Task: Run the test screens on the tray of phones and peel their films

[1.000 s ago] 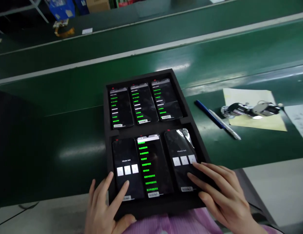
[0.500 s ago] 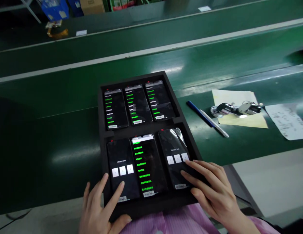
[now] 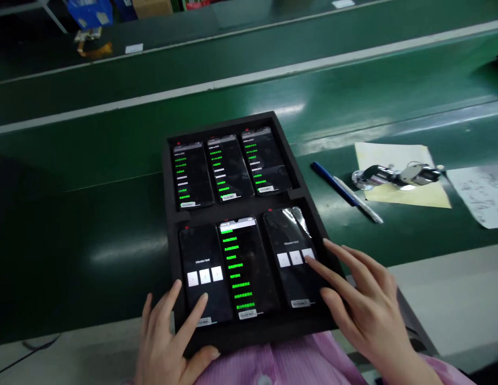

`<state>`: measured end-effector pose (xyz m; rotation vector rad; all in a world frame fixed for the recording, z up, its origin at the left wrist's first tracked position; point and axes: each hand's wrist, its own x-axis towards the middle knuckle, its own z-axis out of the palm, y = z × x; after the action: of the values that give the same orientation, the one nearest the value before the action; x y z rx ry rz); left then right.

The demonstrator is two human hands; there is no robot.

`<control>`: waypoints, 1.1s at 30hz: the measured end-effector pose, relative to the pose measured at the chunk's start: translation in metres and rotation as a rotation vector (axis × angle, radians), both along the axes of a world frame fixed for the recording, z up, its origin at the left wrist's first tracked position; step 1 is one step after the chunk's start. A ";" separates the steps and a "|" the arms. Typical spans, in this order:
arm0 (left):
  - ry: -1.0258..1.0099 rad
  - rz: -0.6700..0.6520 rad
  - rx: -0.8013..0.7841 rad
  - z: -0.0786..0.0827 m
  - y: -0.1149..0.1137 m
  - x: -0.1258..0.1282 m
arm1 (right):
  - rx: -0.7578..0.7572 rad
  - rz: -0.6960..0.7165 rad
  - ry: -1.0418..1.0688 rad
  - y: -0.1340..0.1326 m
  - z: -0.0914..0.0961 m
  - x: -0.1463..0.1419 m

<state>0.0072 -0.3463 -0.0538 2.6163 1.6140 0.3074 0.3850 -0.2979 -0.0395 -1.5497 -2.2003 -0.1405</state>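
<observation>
A black foam tray (image 3: pixel 171 224) holds two rows of three smartphones. My left hand (image 3: pixel 166 342) lies open at the tray's near left corner, its index finger resting on the near left phone (image 3: pixel 204 275), which shows three white squares. My right hand (image 3: pixel 361 307) is open with fingers spread; its index fingertip touches the rightmost white square on the near right phone (image 3: pixel 291 259). Between those two, the near middle phone (image 3: pixel 243 267) displays a green text list. The three far phones (image 3: pixel 228 168) show similar green lists.
The tray sits on a green conveyor belt (image 3: pixel 92 214). To the right lie a blue and white pen (image 3: pixel 345 191), a metal tool (image 3: pixel 395 176) on a yellow sheet, and a written white paper (image 3: pixel 479 195). Boxes stand at the far left.
My right hand has lifted and spread, and its index finger has moved up to the rightmost square on the near right phone. The left hand has stayed put.
</observation>
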 end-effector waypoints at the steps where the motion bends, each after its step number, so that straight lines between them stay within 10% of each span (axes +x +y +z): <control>1: -0.006 0.001 0.002 0.001 0.001 0.002 | 0.016 0.016 0.002 0.001 0.003 -0.003; 8: -0.012 0.020 -0.016 0.010 0.001 0.006 | -0.022 0.299 0.102 0.017 0.020 -0.058; 22: -0.126 0.110 0.158 0.032 0.042 0.030 | -0.084 0.164 0.070 0.034 0.016 -0.081; 33: -0.150 0.280 -0.016 0.042 0.173 -0.020 | -0.053 0.307 0.175 0.011 0.007 -0.070</control>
<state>-0.0125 -0.1730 -0.0114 2.2907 1.9171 0.4876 0.3147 -0.2873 -0.0326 -1.1814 -2.2825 0.1437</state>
